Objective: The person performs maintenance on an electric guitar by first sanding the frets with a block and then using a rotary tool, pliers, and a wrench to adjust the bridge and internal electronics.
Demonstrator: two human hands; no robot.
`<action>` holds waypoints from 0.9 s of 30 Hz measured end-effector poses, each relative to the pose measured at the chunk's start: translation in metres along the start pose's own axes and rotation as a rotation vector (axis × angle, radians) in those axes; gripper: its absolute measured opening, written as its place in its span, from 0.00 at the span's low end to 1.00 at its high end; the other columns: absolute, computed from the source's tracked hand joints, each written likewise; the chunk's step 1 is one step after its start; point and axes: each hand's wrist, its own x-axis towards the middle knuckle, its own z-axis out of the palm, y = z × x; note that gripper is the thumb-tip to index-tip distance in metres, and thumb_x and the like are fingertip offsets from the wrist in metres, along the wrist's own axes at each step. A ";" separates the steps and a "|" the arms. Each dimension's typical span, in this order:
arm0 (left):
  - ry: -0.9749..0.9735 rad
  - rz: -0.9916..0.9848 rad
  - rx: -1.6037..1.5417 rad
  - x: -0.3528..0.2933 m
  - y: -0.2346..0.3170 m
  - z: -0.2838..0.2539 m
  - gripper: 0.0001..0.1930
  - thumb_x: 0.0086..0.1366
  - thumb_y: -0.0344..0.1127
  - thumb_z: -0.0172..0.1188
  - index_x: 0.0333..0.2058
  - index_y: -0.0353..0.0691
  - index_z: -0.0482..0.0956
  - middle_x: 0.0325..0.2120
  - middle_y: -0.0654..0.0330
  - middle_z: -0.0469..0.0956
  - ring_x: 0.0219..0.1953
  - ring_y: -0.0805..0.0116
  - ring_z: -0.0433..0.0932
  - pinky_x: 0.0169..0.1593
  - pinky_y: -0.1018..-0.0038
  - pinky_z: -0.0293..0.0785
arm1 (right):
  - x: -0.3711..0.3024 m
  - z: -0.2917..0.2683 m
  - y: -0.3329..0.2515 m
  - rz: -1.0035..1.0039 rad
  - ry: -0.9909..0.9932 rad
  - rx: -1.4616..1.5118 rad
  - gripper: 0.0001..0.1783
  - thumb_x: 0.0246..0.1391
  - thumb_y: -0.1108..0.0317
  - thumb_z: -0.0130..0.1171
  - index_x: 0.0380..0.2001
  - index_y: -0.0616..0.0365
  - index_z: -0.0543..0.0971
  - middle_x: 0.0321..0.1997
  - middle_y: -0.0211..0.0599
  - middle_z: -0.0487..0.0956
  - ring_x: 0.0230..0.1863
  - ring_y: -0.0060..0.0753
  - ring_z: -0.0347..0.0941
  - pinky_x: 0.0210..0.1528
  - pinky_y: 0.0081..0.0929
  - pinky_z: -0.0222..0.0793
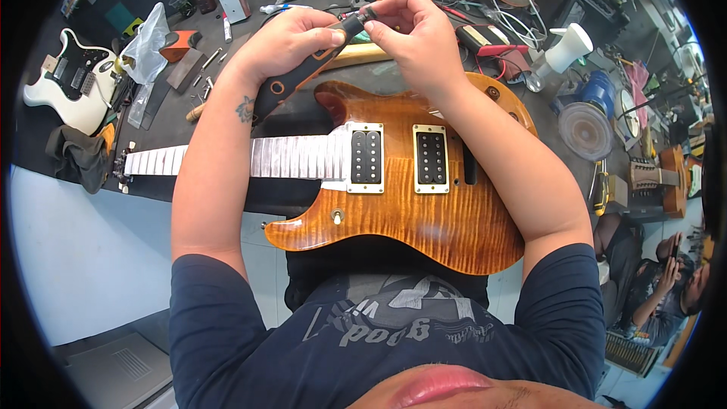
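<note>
- Head view: the left hand (291,42) wraps around the body of a black power screwdriver with orange trim (303,76), held above the workbench (227,189).
- The right hand (413,30) pinches the tool's front tip between thumb and fingers, closed on it.
- Below both hands lies an amber flame-top electric guitar (409,204), flat on the bench, with its neck (227,159) pointing to the person's left.
- A white electric guitar (68,79) lies far left.
- A white lamp (564,49) stands at right among cables.
</note>
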 end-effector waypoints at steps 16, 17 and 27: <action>-0.025 0.000 0.269 -0.005 0.014 0.014 0.17 0.69 0.45 0.65 0.33 0.34 0.80 0.22 0.67 0.73 0.28 0.78 0.69 0.32 0.72 0.68 | 0.004 -0.021 -0.011 0.058 -0.336 -0.349 0.15 0.69 0.60 0.59 0.41 0.63 0.81 0.26 0.34 0.81 0.29 0.23 0.74 0.35 0.30 0.73; -0.028 0.004 0.267 -0.004 0.016 0.017 0.17 0.69 0.45 0.65 0.33 0.34 0.80 0.22 0.67 0.73 0.28 0.78 0.69 0.32 0.72 0.68 | 0.004 -0.023 -0.009 0.079 -0.354 -0.365 0.17 0.70 0.58 0.57 0.39 0.63 0.82 0.24 0.35 0.80 0.28 0.24 0.73 0.33 0.31 0.71; 0.004 -0.001 0.354 -0.007 0.019 0.019 0.17 0.66 0.44 0.65 0.31 0.33 0.79 0.19 0.65 0.72 0.24 0.75 0.69 0.30 0.69 0.67 | 0.004 -0.021 0.002 0.101 -0.257 -0.105 0.11 0.69 0.61 0.58 0.37 0.59 0.78 0.28 0.21 0.73 0.30 0.14 0.64 0.32 0.22 0.63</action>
